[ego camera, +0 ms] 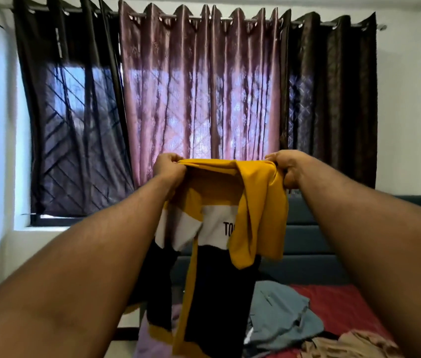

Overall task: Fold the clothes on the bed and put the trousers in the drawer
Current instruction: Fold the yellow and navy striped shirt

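I hold a yellow, white and navy shirt up in the air in front of me, above the bed. My left hand grips its top edge on the left, and my right hand grips the top edge on the right. The shirt hangs down, with a yellow sleeve draped over its front on the right. Below it on the red bed sheet lie a grey-blue garment and a crumpled tan garment. No drawer is in view.
A dark blue padded headboard stands behind the bed. A window with brown and pink curtains fills the wall ahead. A lilac cloth shows at the bottom, left of the shirt.
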A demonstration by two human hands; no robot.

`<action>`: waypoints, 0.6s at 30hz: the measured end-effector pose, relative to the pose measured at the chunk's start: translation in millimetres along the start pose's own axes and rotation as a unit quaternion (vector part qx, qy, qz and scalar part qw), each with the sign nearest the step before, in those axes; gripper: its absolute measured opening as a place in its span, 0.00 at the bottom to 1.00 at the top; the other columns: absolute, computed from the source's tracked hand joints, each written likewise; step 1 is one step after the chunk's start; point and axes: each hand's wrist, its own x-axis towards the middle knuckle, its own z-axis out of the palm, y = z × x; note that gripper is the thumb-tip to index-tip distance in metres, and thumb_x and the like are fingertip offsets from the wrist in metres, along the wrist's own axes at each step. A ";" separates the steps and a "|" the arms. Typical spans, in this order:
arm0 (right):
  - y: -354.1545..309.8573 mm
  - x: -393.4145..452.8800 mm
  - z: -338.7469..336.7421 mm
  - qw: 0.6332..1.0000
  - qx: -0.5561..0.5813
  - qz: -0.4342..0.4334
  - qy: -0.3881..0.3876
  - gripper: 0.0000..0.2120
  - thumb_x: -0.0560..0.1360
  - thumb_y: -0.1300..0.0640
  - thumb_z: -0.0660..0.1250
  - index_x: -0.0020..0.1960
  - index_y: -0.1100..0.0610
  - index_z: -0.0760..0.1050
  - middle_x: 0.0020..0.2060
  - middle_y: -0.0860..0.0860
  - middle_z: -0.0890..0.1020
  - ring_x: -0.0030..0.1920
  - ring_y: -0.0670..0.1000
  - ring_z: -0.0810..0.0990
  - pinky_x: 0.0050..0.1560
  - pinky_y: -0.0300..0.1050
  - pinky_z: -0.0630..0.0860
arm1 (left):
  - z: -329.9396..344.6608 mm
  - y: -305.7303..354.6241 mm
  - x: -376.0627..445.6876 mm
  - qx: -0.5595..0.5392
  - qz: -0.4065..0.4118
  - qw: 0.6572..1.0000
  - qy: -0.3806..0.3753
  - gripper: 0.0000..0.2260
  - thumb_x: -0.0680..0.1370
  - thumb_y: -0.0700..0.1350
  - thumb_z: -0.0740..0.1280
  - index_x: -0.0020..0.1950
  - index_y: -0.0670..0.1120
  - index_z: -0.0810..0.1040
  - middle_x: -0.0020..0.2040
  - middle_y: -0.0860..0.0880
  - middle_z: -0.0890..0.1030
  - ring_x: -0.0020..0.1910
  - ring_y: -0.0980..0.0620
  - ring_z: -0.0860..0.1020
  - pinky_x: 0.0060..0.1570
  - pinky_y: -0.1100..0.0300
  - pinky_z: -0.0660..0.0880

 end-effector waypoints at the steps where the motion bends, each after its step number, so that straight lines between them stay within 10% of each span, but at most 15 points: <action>1: -9.5 -5.7 -1.5 1.000 0.010 -0.015 -0.017 0.14 0.82 0.62 0.59 0.66 0.58 0.72 0.34 0.54 0.76 0.29 0.49 0.72 0.23 0.44 0.77 | -2.3 8.7 2.5 0.005 0.027 1.000 0.004 0.09 0.68 0.33 0.64 0.36 0.46 0.79 0.33 0.48 0.78 0.36 0.47 0.77 0.34 0.60 0.73; 8: 63.5 -94.1 1.3 0.985 0.052 0.073 -0.145 0.14 0.82 0.67 0.54 0.63 0.59 0.72 0.44 0.58 0.78 0.41 0.55 0.78 0.28 0.52 0.81 | -43.3 -42.0 -101.9 -0.032 0.073 0.994 0.067 0.15 0.70 0.29 0.61 0.43 0.48 0.79 0.37 0.50 0.80 0.38 0.55 0.76 0.36 0.67 0.74; 11: 197.5 -142.9 12.1 0.953 0.109 0.209 -0.190 0.08 0.80 0.63 0.57 0.48 0.61 0.74 0.39 0.59 0.76 0.39 0.55 0.76 0.32 0.54 0.80 | -69.1 -144.3 -204.7 -0.034 -0.012 0.998 0.059 0.15 0.71 0.31 0.63 0.48 0.48 0.81 0.45 0.46 0.83 0.45 0.48 0.81 0.48 0.55 0.80; 18: 519.4 -324.8 14.0 0.856 0.135 0.488 -0.104 0.12 0.73 0.72 0.61 0.53 0.61 0.73 0.41 0.63 0.79 0.35 0.59 0.79 0.28 0.50 0.79 | -136.9 -344.1 -519.6 0.094 -0.353 0.927 -0.083 0.13 0.75 0.38 0.69 0.57 0.49 0.80 0.56 0.40 0.79 0.63 0.39 0.76 0.52 0.54 0.72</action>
